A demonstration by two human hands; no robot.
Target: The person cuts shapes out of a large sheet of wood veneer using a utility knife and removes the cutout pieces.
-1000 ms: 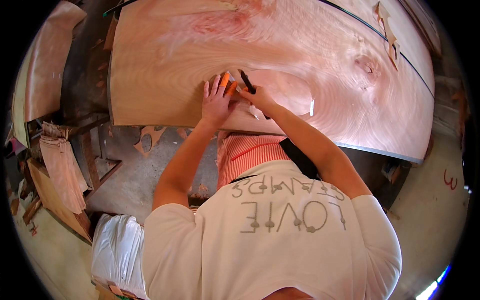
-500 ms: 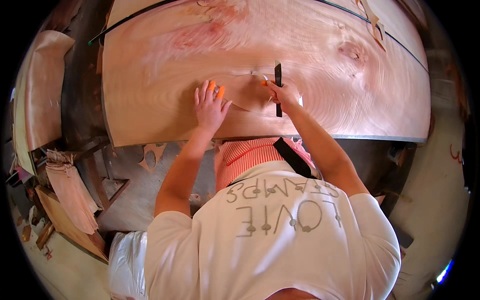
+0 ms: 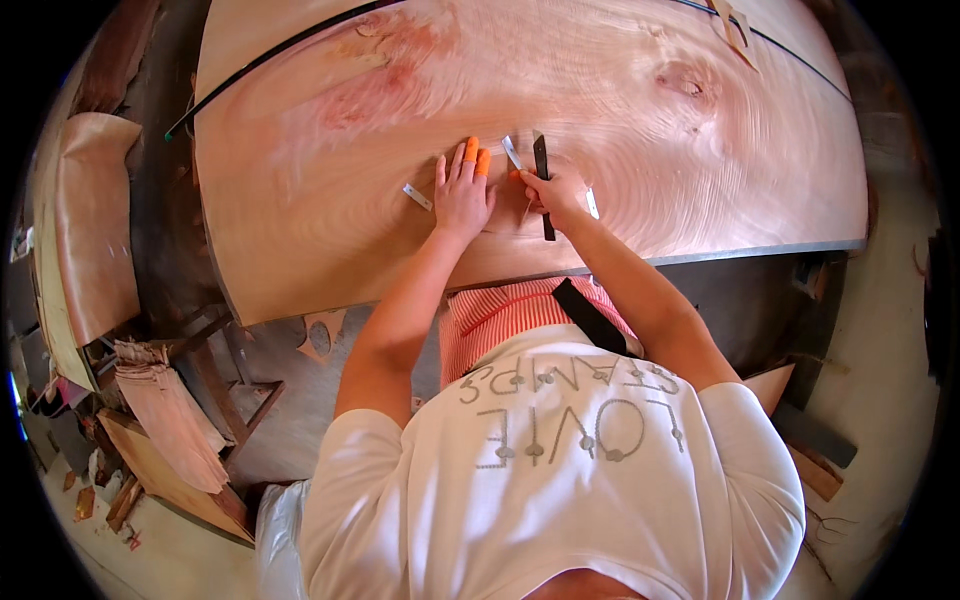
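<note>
A broad sheet of pinkish-brown wood veneer [image 3: 330,215] with swirling grain lies before me. My left hand [image 3: 464,200] rests flat on it, fingers stretched, with orange covers on two fingertips. My right hand [image 3: 555,198] is closed around a flat black knife [image 3: 543,165] with a pale, angled tip. At this hand's fingertips is a short whitish strip [image 3: 512,152], its material unclear. Similar strips lie beside my left hand, one strip [image 3: 417,197] to its left, and by my right wrist, another strip [image 3: 592,204]. The veneer between the hands is partly hidden.
A dark strap [image 3: 270,60] crosses the sheet's far side, and a torn veneer scrap [image 3: 735,35] lies at the far right. More veneer sheets [image 3: 95,230] stand at the left, above a bundle of pale veneer strips [image 3: 175,415]. Scraps lie on the floor.
My left hand has moved right, over where an oval outline showed in the veneer, uncovering a strip. The right hand has shifted slightly left with the knife. The view has turned a little.
</note>
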